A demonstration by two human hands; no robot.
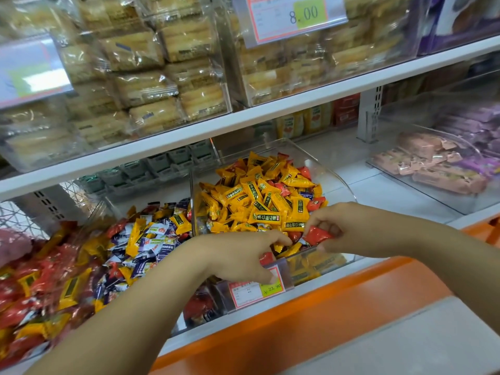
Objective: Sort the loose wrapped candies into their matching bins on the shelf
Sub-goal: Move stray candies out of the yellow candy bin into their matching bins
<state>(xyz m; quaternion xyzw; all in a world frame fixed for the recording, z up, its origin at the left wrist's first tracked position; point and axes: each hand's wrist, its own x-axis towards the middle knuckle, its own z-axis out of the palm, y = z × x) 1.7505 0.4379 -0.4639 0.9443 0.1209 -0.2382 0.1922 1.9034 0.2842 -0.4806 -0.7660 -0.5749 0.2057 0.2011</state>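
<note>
Shelf [378, 190] check: right hand [332, 226] fingers pinched a red candy [315, 235] at the front edge of the yellow bin [343, 185]; left hand [238, 255], grip unclear, sat nearer the left-end red pile [16, 288].

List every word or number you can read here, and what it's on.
"8.00": top tag, on its green patch.
"¥ 23.90": lower tag, at the front of the bin of yellow candies.
Fine print on both tags: too small to read.
Left tag: blurred.
Yellow candies: characters on green labels, too small to read.
Red candy pinched in the right hand: nothing legible.
</note>
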